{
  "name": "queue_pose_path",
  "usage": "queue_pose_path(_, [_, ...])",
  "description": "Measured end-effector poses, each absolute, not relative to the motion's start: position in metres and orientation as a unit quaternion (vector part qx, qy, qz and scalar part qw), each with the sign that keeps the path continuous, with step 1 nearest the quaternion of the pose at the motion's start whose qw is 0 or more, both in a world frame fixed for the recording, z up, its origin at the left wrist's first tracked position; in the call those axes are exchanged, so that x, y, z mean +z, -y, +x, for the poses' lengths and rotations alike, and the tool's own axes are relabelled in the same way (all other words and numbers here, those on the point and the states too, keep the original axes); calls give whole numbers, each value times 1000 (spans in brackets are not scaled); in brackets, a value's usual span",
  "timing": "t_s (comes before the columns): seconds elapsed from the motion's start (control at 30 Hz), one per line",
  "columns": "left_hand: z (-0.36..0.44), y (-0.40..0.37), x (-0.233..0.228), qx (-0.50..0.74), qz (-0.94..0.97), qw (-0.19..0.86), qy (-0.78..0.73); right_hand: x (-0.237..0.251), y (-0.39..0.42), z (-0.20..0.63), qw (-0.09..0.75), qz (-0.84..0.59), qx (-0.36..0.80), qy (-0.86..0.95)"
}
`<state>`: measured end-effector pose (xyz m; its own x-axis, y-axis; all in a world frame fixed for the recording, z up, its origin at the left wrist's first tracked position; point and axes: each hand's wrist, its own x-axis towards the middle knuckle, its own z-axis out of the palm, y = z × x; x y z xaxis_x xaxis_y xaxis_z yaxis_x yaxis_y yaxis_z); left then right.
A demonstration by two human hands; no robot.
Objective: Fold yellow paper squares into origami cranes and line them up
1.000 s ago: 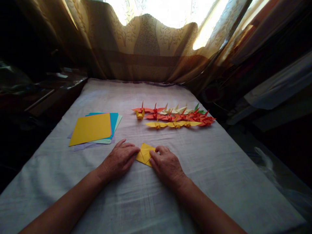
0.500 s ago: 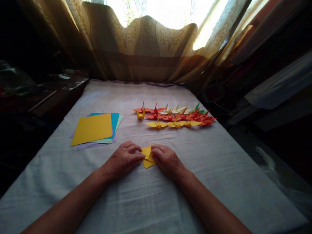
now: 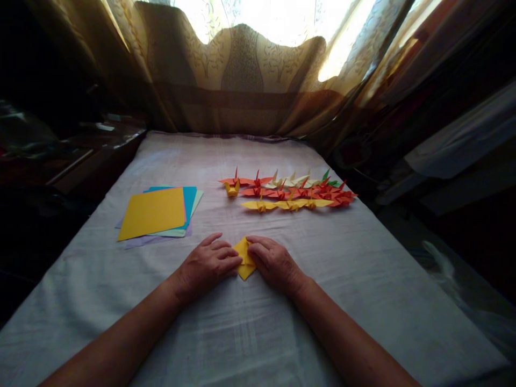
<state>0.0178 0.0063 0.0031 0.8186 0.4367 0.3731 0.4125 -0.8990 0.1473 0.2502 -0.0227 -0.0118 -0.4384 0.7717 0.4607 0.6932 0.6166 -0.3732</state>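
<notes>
A small folded yellow origami paper (image 3: pixel 245 269) lies on the white cloth between my hands, one corner pointing toward me. My left hand (image 3: pixel 212 260) grips its left edge, thumb and fingertips pressed on the paper. From the other side my right hand (image 3: pixel 276 263) pinches the upper right part, covering that edge. Beyond the hands stand rows of folded paper cranes: yellow cranes (image 3: pixel 292 205) nearest, red cranes (image 3: pixel 282 193) behind them, and cream cranes (image 3: pixel 294 181) farther back. A small yellow folded piece (image 3: pixel 231 188) sits at the left end of the rows.
To the left lies a stack of square paper sheets (image 3: pixel 153 214), yellow on top, with blue, green and lilac edges showing. The table's white cloth (image 3: pixel 226 344) is slightly wrinkled. A patterned curtain (image 3: pixel 242 70) hangs behind the far edge. A green crane (image 3: pixel 327 178) stands at the back right.
The yellow paper has turned slightly, so its near corner points more squarely toward me. A flap on it looks flatter. Both hands have shifted a little and keep their hold.
</notes>
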Motion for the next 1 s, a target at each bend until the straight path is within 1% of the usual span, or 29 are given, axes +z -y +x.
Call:
queue_pose_path(0.1, [21,-6,4,195,959,-7,-206,-8,34,257,320,-434,67,839])
queue_pose_path(0.17, [21,-6,3,198,960,-23,-199,-6,40,261,311,-426,67,847])
queue_pose_path(0.5, [20,-2,0,226,953,-48,-197,-5,47,254,272,-415,-16,868])
queue_pose_path(0.7, [21,2,3,215,953,-47,-208,-7,52,255,270,-436,-15,858])
queue_pose_path(0.77, [23,2,3,216,951,-40,-218,-9,53,254,287,-450,3,846])
queue_pose_path(0.87, [27,4,3,207,942,1,-264,-11,53,251,314,-482,35,817])
queue_pose_path(1.0, [32,8,3,198,918,68,-336,-11,54,245,315,-545,69,774])
